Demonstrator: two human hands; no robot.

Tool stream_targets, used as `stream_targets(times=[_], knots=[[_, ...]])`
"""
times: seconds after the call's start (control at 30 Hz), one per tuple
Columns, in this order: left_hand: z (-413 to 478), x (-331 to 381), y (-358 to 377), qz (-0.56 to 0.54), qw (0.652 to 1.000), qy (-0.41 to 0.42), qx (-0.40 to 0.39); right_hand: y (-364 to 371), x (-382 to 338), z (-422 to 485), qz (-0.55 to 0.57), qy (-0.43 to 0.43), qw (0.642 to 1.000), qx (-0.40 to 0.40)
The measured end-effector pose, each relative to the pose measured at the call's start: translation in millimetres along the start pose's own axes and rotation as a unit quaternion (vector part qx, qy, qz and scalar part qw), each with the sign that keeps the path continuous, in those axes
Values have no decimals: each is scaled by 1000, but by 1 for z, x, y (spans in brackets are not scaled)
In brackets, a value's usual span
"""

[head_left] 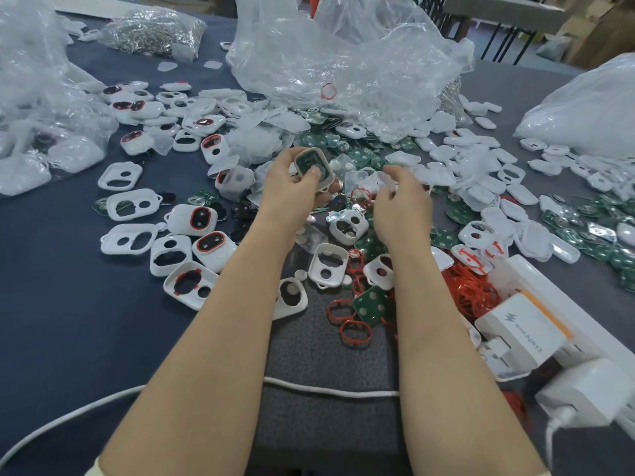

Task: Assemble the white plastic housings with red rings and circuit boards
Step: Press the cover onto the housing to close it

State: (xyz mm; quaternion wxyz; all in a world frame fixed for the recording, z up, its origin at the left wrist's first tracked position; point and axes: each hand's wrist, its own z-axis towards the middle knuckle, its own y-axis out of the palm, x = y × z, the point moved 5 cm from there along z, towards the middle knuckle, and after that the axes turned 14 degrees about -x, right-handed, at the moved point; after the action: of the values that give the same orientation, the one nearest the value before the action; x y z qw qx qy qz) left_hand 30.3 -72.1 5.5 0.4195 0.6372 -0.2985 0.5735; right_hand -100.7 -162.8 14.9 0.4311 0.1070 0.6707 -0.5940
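My left hand grips a white housing with a green circuit board seated inside it, thumb pressing on the board. Just to the right, my right hand pinches a thin translucent plastic piece between fingertips, above the pile. Empty white housings and housings fitted with red rings lie scattered on the dark table. Loose red rings and green circuit boards lie near my right forearm.
Large clear plastic bags stand behind the pile and at the left and right. A bag of metal parts sits at the back left. A white power strip with chargers lies at the right, and a white cable crosses the front.
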Motion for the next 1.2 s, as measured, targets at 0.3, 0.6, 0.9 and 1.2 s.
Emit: stream_targets(times=[0.3,0.6,0.9,1.2], knots=[[0,-1,0,-14,1000,-9,7,9,-12,-5,-42,-44,996,-59],[-3,7,-2,-91,995,25,31,-18,-9,-9,-38,40,998,-27],[-2,8,2,-69,997,20,18,-61,14,-48,-128,126,968,-174],[-5,7,6,-49,999,7,-8,-49,6,-40,-143,108,971,-158]])
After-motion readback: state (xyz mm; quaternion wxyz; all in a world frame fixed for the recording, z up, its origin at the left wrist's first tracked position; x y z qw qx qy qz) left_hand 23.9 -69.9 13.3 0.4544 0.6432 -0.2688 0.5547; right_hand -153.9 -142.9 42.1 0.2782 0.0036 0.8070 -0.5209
